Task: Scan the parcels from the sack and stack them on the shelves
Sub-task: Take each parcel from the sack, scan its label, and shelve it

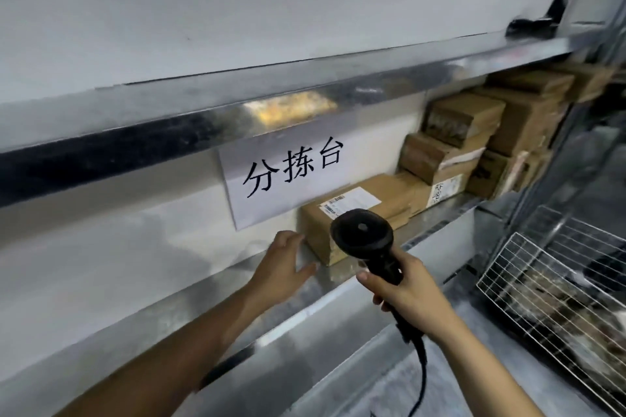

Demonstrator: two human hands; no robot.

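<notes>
Fingers [292, 238] of the left hand [283, 267] are stretched out nearly straight and spread, holding nothing. Their tips meet the left end of a brown cardboard parcel [396, 196], and the thumb sits apart below. That parcel lies flat on the lower metal shelf [437, 230], with a white shipping label [350, 202] on its top face. It sits just under a white sign [291, 179] printed with three black Chinese characters. The right hand [411, 298] is curled tightly round the handle of a black barcode scanner [364, 235], whose rounded head is held up in front of the parcel's near side. A black cable [421, 369] hangs from the base of the handle, past the wrist. Further right on the same shelf, more stacked parcels [474, 142] of brown cardboard rise in several layers against the wall, some bound with tape. An upper metal shelf [220, 112] runs above them. At the far right stands a white wire basket [542, 267], its contents too blurred to identify
</notes>
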